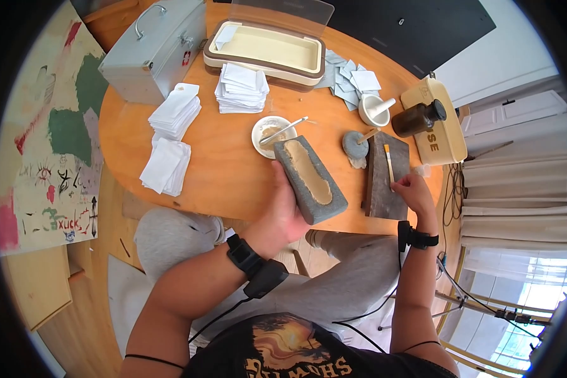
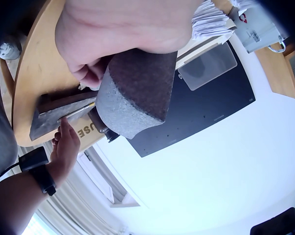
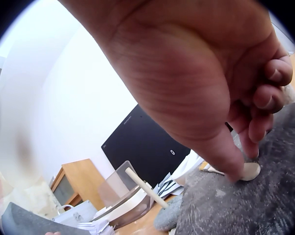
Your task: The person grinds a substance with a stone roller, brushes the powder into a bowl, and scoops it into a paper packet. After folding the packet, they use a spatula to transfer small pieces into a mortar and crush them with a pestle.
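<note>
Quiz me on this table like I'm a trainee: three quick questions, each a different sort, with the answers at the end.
1. True or false: the left hand holds a grey block with a tan-filled hollow.

2. Over the dark slab, the right hand pinches:
A) a spoon
B) a brush
C) a pair of scissors

3. Fill in the blank: the white mortar has a ______ resting in it.

Key: 1 true; 2 B; 3 pestle.
</note>
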Demonstrator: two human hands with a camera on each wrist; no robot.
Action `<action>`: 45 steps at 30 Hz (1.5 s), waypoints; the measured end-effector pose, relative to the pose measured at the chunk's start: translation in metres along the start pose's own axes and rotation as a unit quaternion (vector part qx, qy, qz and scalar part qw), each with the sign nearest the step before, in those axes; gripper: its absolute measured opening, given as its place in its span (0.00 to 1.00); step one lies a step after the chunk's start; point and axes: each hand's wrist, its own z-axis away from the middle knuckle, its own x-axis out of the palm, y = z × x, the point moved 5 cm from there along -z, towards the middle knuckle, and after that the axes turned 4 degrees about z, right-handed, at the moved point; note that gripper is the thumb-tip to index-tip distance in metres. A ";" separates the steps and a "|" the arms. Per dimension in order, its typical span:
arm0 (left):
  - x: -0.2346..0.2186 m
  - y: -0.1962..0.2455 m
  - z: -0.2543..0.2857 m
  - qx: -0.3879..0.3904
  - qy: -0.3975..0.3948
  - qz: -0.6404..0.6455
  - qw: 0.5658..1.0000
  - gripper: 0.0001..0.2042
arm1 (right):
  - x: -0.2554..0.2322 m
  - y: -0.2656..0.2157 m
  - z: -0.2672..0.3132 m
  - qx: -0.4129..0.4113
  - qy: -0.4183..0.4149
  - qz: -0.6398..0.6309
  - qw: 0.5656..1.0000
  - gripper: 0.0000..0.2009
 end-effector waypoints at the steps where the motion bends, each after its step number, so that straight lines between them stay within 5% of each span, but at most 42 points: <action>1: -0.001 -0.001 -0.001 0.000 0.001 0.003 1.000 0.43 | 0.000 0.001 -0.001 -0.013 0.004 0.006 1.000 0.13; 10: 0.001 -0.006 -0.002 -0.019 0.000 0.009 1.000 0.41 | -0.004 -0.006 -0.005 0.018 -0.055 0.014 0.998 0.11; 17: 0.011 -0.002 0.002 -0.014 0.018 0.029 0.999 0.41 | -0.032 -0.005 0.015 -0.012 -0.006 -0.006 1.000 0.12; 22: 0.011 -0.003 -0.001 -0.018 0.025 0.043 0.999 0.39 | -0.082 -0.063 0.048 -0.117 0.090 -0.126 0.981 0.07; 27: 0.014 0.000 0.003 -0.014 0.019 0.038 0.999 0.38 | -0.122 -0.172 0.080 -0.258 0.115 -0.016 0.959 0.06; 34: 0.018 0.002 0.002 -0.027 -0.020 0.050 0.998 0.38 | -0.127 -0.262 0.085 -0.410 -0.026 0.102 0.906 0.04; 36: 0.024 0.003 0.006 -0.019 0.019 0.021 0.999 0.38 | -0.126 -0.281 0.091 -0.487 -0.041 0.169 0.856 0.04; 45: 0.020 0.003 0.005 -0.019 0.024 0.012 0.999 0.38 | -0.111 -0.317 0.072 -0.488 -0.104 0.247 0.831 0.02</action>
